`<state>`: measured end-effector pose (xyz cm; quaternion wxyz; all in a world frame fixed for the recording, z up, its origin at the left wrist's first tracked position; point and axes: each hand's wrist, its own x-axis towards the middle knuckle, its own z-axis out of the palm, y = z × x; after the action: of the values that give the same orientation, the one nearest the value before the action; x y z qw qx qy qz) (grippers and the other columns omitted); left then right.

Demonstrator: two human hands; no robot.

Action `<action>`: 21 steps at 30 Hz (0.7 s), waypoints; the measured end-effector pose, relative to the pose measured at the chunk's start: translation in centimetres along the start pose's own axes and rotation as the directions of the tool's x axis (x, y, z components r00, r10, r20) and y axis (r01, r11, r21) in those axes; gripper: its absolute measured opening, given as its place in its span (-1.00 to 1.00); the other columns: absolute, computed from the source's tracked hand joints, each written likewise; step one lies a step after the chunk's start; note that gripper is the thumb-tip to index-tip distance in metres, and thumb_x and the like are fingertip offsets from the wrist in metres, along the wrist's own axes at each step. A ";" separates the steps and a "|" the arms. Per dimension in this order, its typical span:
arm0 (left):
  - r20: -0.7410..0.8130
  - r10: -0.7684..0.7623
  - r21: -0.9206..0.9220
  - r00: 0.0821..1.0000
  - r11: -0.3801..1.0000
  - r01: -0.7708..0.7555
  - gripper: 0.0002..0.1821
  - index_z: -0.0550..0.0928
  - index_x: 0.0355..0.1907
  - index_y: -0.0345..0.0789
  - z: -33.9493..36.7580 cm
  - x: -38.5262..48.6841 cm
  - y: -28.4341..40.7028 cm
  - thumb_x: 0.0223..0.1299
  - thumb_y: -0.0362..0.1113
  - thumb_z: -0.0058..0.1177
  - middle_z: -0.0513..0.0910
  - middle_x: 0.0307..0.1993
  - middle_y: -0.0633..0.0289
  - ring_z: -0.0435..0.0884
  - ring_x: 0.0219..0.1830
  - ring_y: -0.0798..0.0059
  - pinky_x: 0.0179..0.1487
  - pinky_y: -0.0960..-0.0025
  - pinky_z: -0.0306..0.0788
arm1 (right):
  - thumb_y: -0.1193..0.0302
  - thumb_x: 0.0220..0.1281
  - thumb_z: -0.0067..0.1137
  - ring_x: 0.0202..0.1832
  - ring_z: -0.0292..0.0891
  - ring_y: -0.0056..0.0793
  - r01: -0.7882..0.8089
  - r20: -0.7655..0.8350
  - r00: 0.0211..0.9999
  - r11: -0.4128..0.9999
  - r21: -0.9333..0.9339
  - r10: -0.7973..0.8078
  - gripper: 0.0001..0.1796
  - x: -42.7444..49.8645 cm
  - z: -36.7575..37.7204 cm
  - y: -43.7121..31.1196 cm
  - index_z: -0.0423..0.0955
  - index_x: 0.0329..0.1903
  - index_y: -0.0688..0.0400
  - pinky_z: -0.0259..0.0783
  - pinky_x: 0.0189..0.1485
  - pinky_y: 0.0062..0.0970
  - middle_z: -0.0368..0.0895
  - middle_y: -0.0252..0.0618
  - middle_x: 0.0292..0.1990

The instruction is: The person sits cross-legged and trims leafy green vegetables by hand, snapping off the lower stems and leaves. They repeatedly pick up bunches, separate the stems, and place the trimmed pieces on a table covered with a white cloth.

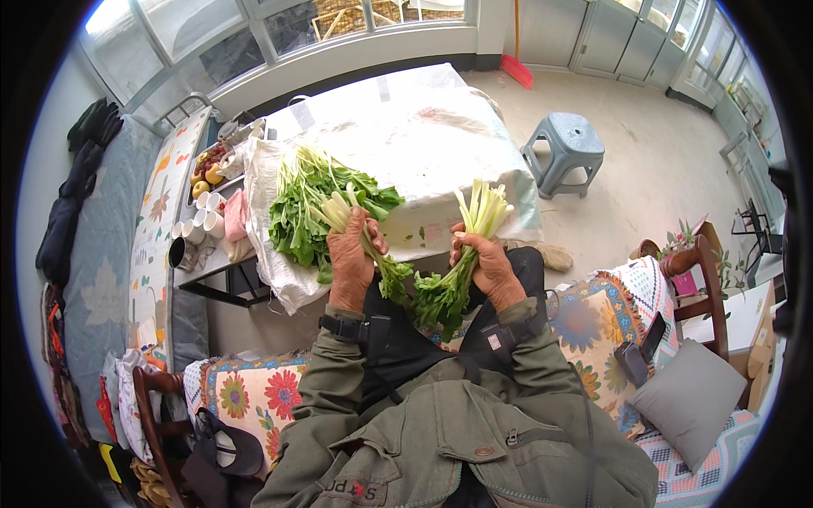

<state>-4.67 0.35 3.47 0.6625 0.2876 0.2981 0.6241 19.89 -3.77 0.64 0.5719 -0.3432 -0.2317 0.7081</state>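
Observation:
My left hand (354, 254) grips a small bunch of leafy greens (395, 277) by its pale stems, which point up and to the left while the leaves hang over my lap. In my right hand (484, 257) is a fuller bunch of leafy greens (444, 298), its pale cut stems upward and its leaves hanging down towards the other bunch. Beyond my left hand, a large pile of the same greens (305, 216) lies on a white woven plastic sheet (444, 140) spread over the table.
White cups (213, 223), a fruit tray (209, 168) and a pink cloth (235, 216) are at the left. A grey-blue plastic stool (565, 152) stands beyond the table's right side. Beside me on the flowered seat cover (581, 317) lie a phone (653, 338) and a grey cushion (692, 403).

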 end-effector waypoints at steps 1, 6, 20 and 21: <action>0.016 -0.054 -0.002 0.998 0.999 0.054 -0.78 0.53 -0.19 -0.28 0.6 -0.1 -0.7 0.47 -0.16 0.11 0.50 -0.50 0.33 0.47 -0.58 0.51 -0.52 0.38 0.39 | 0.50 0.29 0.21 -0.39 0.50 -0.49 -0.012 0.014 1.000 1.000 0.001 0.012 -0.79 -0.2 0.3 0.0 0.50 -0.05 0.21 0.51 -0.28 -0.42 0.55 -0.32 -0.37; 0.050 -0.134 0.068 0.990 0.989 0.131 -0.79 0.58 -0.23 -0.35 3.8 -1.0 -4.3 0.21 -0.39 0.36 0.47 -0.61 0.37 0.39 -0.69 0.63 -0.66 0.47 0.27 | 0.50 0.28 0.24 -0.40 0.47 -0.54 0.037 0.032 0.999 0.987 -0.156 -0.033 -0.79 -0.3 1.6 0.3 0.49 -0.06 0.21 0.44 -0.31 -0.49 0.52 -0.35 -0.40; 0.046 -0.136 0.254 0.990 0.960 0.120 -0.88 0.65 -0.38 -0.42 4.4 -0.9 -6.5 0.25 -0.41 0.26 0.54 -0.65 0.34 0.41 -0.74 0.67 -0.67 0.53 0.23 | 0.56 0.27 0.18 -0.32 0.56 -0.57 0.028 0.097 0.995 0.961 -0.277 -0.001 -0.80 -0.9 2.5 1.0 0.56 -0.06 0.29 0.46 -0.25 -0.57 0.66 -0.29 -0.29; 0.052 -0.143 0.241 0.988 0.962 0.127 -0.89 0.65 -0.37 -0.42 4.2 -0.9 -6.4 0.25 -0.42 0.25 0.54 -0.65 0.34 0.41 -0.73 0.67 -0.67 0.52 0.24 | 0.56 0.28 0.19 -0.32 0.56 -0.58 0.024 0.114 0.994 0.968 -0.249 0.005 -0.77 -0.9 2.3 1.0 0.56 -0.02 0.28 0.47 -0.22 -0.59 0.66 -0.29 -0.27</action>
<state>2.64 -0.93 1.40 0.6745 0.3647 0.3663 0.5271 17.59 -4.74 1.66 0.5135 -0.3706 -0.3527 0.6889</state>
